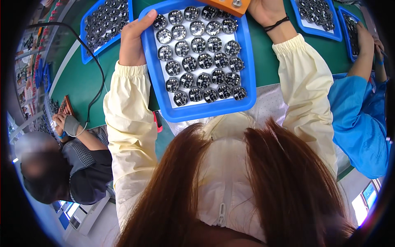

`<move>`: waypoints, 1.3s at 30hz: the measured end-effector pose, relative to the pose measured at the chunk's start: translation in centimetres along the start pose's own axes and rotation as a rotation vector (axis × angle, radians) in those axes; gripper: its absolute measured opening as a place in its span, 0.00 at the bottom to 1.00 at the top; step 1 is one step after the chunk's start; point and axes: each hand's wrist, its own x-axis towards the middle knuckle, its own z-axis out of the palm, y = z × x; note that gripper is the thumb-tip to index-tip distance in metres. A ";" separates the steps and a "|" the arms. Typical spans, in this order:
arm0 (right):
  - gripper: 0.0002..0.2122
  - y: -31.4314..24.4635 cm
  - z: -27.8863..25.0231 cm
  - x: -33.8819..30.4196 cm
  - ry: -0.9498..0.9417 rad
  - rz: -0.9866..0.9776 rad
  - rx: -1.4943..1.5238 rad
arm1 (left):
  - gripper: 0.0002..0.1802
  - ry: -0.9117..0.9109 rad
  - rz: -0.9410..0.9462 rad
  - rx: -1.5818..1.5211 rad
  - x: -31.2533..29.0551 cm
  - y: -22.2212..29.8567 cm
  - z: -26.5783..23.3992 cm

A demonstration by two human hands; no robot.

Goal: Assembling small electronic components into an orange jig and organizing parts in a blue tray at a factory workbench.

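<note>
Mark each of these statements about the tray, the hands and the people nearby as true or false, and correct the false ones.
1. The left hand grips the blue tray by its edge. True.
2. The tray holds square white cards. False: it holds rows of round dark circuit boards.
3. The bench top is green. True.
4. The right hand wears a thick glove. False: it is bare, with a dark band at the wrist.
5. Nobody else is in view. False: a person in a blue sleeve works at the right, another at the left.
</note>
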 end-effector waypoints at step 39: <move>0.13 -2.6 2.9 -4.5 0.294 -0.132 -0.174 | 0.11 0.207 0.392 0.300 -0.4 -0.7 0.2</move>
